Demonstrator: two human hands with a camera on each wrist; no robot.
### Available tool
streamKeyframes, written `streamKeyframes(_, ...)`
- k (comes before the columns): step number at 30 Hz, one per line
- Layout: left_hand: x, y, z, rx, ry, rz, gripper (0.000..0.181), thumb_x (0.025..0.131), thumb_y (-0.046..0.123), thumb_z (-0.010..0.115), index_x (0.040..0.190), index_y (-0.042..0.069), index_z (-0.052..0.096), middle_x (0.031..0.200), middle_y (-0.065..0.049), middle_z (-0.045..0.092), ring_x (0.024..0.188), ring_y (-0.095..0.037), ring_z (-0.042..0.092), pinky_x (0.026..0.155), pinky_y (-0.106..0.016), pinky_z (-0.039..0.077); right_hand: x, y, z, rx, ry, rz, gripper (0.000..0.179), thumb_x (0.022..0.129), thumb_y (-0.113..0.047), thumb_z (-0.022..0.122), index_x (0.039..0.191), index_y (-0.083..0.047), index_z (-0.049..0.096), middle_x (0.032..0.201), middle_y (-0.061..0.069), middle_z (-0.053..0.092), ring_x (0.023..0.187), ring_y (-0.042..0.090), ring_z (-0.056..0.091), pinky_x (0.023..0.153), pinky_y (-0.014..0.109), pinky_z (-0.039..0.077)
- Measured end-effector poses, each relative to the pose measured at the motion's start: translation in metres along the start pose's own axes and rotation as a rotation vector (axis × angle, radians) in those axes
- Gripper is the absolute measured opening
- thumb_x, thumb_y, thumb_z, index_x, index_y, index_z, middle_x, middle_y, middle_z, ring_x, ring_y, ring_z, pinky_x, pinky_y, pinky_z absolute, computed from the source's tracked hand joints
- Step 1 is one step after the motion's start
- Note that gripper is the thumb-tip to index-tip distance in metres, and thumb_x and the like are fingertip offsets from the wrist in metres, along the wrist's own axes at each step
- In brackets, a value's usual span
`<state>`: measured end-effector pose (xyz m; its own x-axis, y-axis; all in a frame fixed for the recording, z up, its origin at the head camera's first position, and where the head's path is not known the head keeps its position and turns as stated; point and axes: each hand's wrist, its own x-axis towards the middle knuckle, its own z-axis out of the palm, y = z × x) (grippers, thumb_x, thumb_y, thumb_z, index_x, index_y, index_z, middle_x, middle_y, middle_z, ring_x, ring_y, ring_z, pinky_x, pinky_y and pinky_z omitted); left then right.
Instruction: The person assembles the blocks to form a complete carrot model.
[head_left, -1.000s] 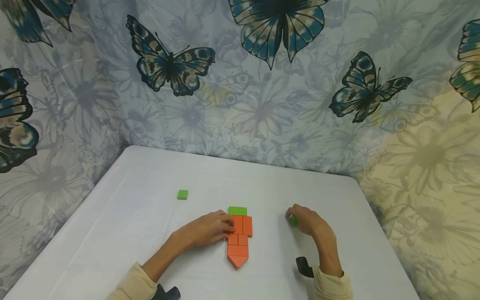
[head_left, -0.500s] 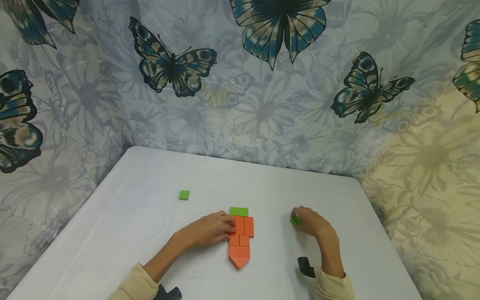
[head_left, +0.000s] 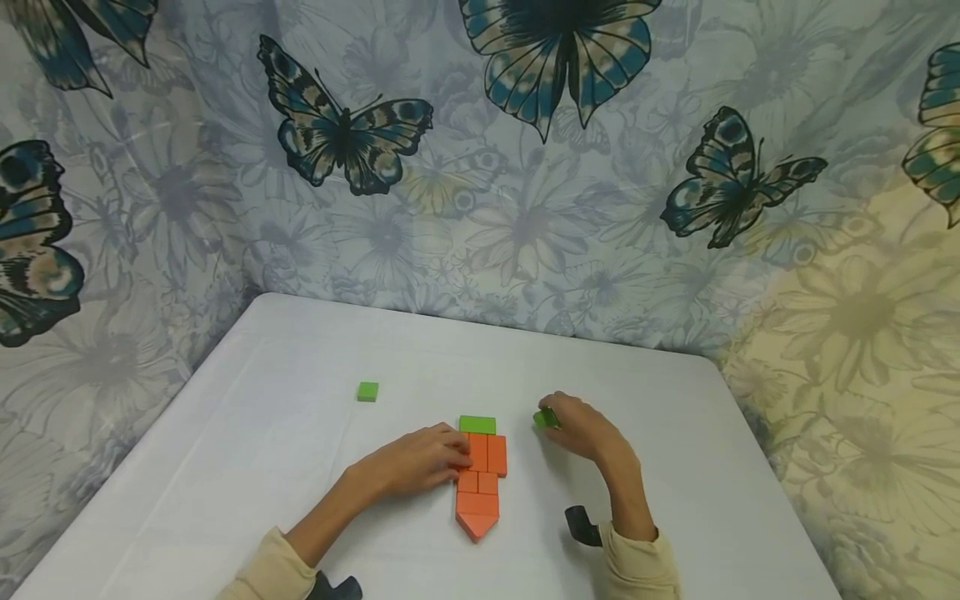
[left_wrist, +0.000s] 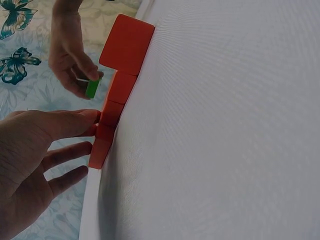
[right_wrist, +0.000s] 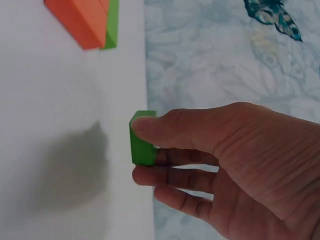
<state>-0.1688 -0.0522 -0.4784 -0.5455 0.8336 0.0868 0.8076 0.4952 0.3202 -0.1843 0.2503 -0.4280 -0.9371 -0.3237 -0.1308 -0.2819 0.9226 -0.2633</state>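
Observation:
My right hand (head_left: 588, 429) pinches a small green block (right_wrist: 143, 142) between thumb and fingers, held above the table to the right of the block figure. The fingertips of my left hand (head_left: 426, 458) rest at the left side of the orange blocks (head_left: 477, 502), and its fingers look fairly straight in the left wrist view. The orange blocks lie flat and joined, ending in a pointed piece toward the front. Across their far end lies a green rectangular block (head_left: 477, 425). Part of the orange group's left side is hidden under my left fingers.
A loose green square block (head_left: 367, 392) lies farther back and left on the white table (head_left: 300, 350). Behind the table's far edge hangs a cloth (head_left: 517, 217) with butterflies and flowers.
My right hand has shifted left with the green block, drawing nearer the figure, and the block has turned in its grip. My left hand has stayed at the orange blocks.

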Motion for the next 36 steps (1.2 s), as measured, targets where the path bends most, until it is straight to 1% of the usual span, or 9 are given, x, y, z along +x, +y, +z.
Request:
streamKeyframes(3, 0.000, 0.000, 0.000, 0.004, 0.003, 0.001, 0.026, 0.103, 0.023, 0.067, 0.127, 0.017, 0.077, 0.129, 0.004, 0.070, 0.128, -0.014, 0.059, 0.114, -0.029, 0.050, 0.011, -0.012, 0.003, -0.033, 0.013, -0.030, 0.031, 0.092, -0.006, 0.076, 0.121, 0.003, 0.070, 0.102, 0.009, 0.069, 0.087, 0.017, 0.059, 0.081, 0.037, 0.058)
streamKeyframes(5, 0.001, 0.000, 0.001, -0.002, 0.004, 0.000, 0.026, 0.103, 0.023, 0.067, 0.127, 0.017, 0.077, 0.128, 0.004, 0.070, 0.127, -0.014, 0.059, 0.114, -0.029, 0.051, 0.020, -0.020, 0.006, -0.050, 0.021, -0.046, 0.031, 0.092, -0.007, 0.077, 0.122, 0.001, 0.071, 0.101, 0.009, 0.069, 0.087, 0.018, 0.059, 0.082, 0.037, 0.059)
streamKeyframes(10, 0.001, 0.001, 0.001, -0.015, -0.002, -0.011, 0.026, 0.103, 0.024, 0.067, 0.127, 0.017, 0.077, 0.127, 0.004, 0.070, 0.126, -0.014, 0.059, 0.113, -0.029, 0.051, 0.038, -0.032, 0.019, -0.072, 0.019, -0.055, 0.031, 0.092, -0.008, 0.078, 0.122, -0.001, 0.073, 0.104, 0.009, 0.070, 0.089, 0.020, 0.062, 0.087, 0.040, 0.059)
streamKeyframes(13, 0.001, 0.002, 0.001, -0.017, -0.006, -0.016, 0.026, 0.103, 0.024, 0.067, 0.127, 0.017, 0.077, 0.128, 0.004, 0.070, 0.126, -0.014, 0.059, 0.113, -0.029, 0.051, 0.044, -0.036, 0.025, -0.080, 0.005, -0.050, 0.029, 0.092, -0.007, 0.078, 0.120, -0.002, 0.074, 0.104, 0.008, 0.070, 0.091, 0.021, 0.064, 0.089, 0.041, 0.060)
streamKeyframes(17, 0.001, 0.002, 0.002, -0.018, -0.009, -0.020, 0.027, 0.103, 0.024, 0.067, 0.128, 0.018, 0.076, 0.128, 0.005, 0.070, 0.126, -0.013, 0.059, 0.113, -0.029, 0.051, 0.046, -0.038, 0.029, -0.061, -0.023, -0.070, 0.026, 0.092, -0.006, 0.078, 0.118, -0.003, 0.075, 0.103, 0.008, 0.069, 0.090, 0.020, 0.065, 0.088, 0.039, 0.061)
streamKeyframes(21, 0.001, 0.001, 0.002, -0.005, -0.005, -0.019, 0.027, 0.103, 0.025, 0.067, 0.128, 0.018, 0.076, 0.128, 0.005, 0.070, 0.127, -0.013, 0.058, 0.114, -0.029, 0.050, 0.045, -0.040, 0.027, -0.043, -0.045, -0.094, 0.028, 0.091, -0.005, 0.079, 0.119, -0.002, 0.074, 0.103, 0.007, 0.069, 0.090, 0.018, 0.065, 0.087, 0.038, 0.061)
streamKeyframes(30, 0.000, 0.001, 0.002, -0.015, -0.002, -0.022, 0.027, 0.103, 0.025, 0.067, 0.128, 0.018, 0.076, 0.128, 0.005, 0.069, 0.127, -0.013, 0.058, 0.114, -0.030, 0.050, 0.042, -0.042, 0.024, -0.077, -0.055, -0.107, 0.027, 0.094, -0.005, 0.075, 0.121, -0.005, 0.073, 0.104, 0.007, 0.070, 0.091, 0.018, 0.065, 0.088, 0.037, 0.062)
streamKeyframes(34, 0.001, 0.001, 0.001, -0.021, -0.004, -0.023, 0.028, 0.103, 0.026, 0.067, 0.128, 0.018, 0.076, 0.129, 0.005, 0.069, 0.127, -0.013, 0.058, 0.114, -0.030, 0.050, 0.039, -0.041, 0.023, -0.108, -0.049, -0.098, 0.031, 0.095, -0.007, 0.075, 0.126, -0.008, 0.072, 0.109, 0.007, 0.071, 0.094, 0.020, 0.067, 0.089, 0.038, 0.062)
streamKeyframes(36, 0.001, 0.002, 0.001, -0.020, -0.002, -0.023, 0.028, 0.103, 0.026, 0.067, 0.128, 0.018, 0.076, 0.129, 0.004, 0.069, 0.127, -0.013, 0.058, 0.114, -0.031, 0.050, 0.037, -0.041, 0.022, -0.110, -0.039, -0.102, 0.033, 0.093, -0.006, 0.077, 0.126, -0.009, 0.073, 0.109, 0.007, 0.071, 0.095, 0.022, 0.067, 0.089, 0.040, 0.062)
